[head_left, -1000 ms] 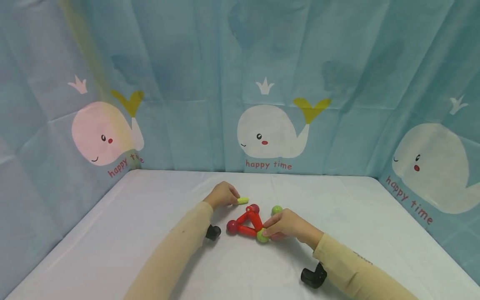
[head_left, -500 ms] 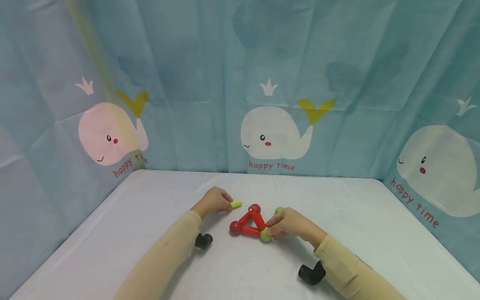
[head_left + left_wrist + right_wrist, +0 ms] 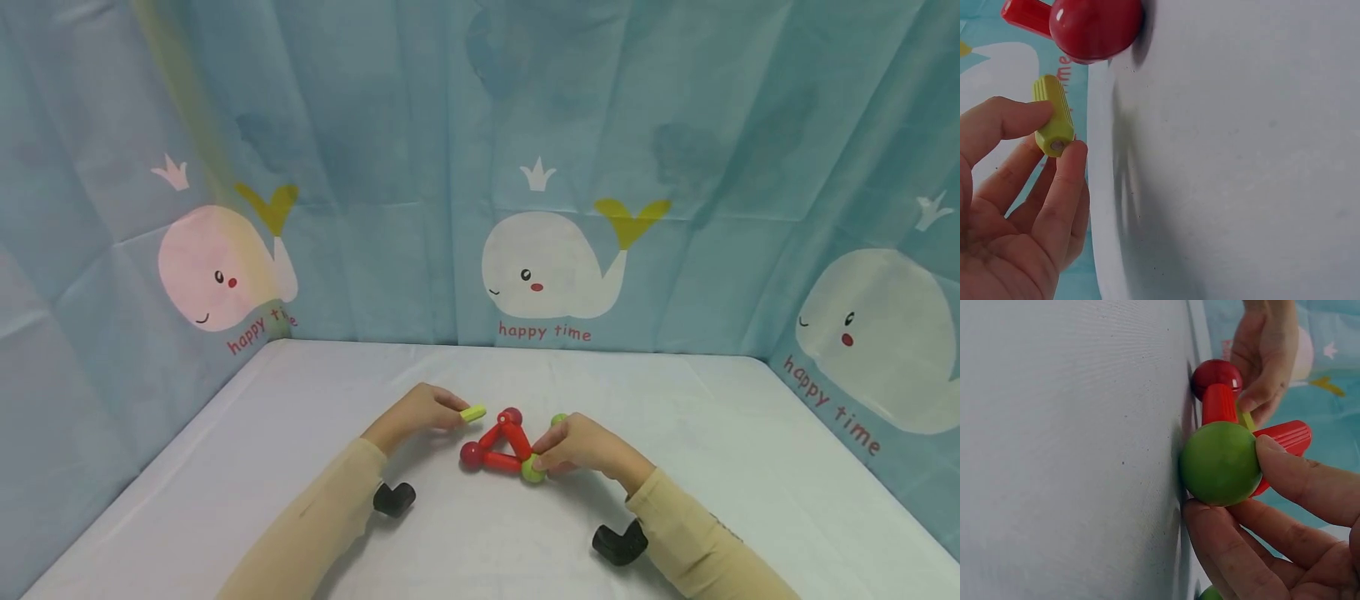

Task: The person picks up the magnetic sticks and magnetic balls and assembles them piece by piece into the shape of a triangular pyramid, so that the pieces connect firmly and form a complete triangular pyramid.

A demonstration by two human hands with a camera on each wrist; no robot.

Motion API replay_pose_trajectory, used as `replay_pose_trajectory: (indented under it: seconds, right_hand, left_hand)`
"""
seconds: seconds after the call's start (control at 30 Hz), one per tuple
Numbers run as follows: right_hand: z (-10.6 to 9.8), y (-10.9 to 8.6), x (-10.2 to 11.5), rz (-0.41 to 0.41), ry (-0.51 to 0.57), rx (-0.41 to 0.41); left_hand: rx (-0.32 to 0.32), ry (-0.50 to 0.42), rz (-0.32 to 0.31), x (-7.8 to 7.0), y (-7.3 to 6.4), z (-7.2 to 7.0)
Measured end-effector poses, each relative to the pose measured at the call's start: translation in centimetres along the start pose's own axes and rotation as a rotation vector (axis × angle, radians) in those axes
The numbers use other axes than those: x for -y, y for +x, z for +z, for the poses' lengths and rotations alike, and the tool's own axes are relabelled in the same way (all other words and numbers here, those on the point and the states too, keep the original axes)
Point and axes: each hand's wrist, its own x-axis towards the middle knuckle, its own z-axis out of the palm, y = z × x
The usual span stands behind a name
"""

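In the head view, my left hand (image 3: 422, 410) pinches a yellow-green magnetic rod (image 3: 473, 413) between thumb and fingertips, over the table left of a triangle of magnetic pieces. A metal tip shows on the rod's near end in the left wrist view. The triangle has red rods (image 3: 501, 462), a dark red ball (image 3: 471, 455) at the left corner, another red ball (image 3: 513, 415) at the back and a green ball (image 3: 533, 468) at the right front. My right hand (image 3: 588, 450) holds this green ball with thumb and fingers, one red rod (image 3: 1288, 436) sticking out beside the thumb.
Behind the right hand lies a second green ball (image 3: 559, 420), partly covered. The white table (image 3: 675, 433) is backed by a blue curtain (image 3: 390, 167) with whale prints. A black wrist mount (image 3: 395, 498) hangs under each forearm.
My left hand has drawn back left and toward the body with the yellow-green rod, away from the back red ball. The right hand keeps its hold on the green ball; the camera shifted slightly.
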Motion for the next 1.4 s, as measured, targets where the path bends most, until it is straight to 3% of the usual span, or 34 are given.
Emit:
replay_pose_trajectory:
  seconds: [0.3,0.6,1.03,1.4]
  right_hand:
    - [-0.1,0.1,0.1,-0.003,0.01,0.005]
    - [-0.3,0.2,0.5,-0.003,-0.007,-0.002]
    - [-0.5,0.5,0.4,-0.032,0.0,0.007]
    - [-0.6,0.4,0.4,-0.045,-0.028,0.006]
  left_hand:
    - [0.02,-0.012,-0.001,0.1,-1.5,-0.2]
    - [0.072,-0.086,0.15,0.2,-2.3,0.0]
    - [0.109,-0.135,0.193,-0.4,-2.9,1.0]
    - [0.122,-0.121,0.221,-1.1,-3.5,1.4]
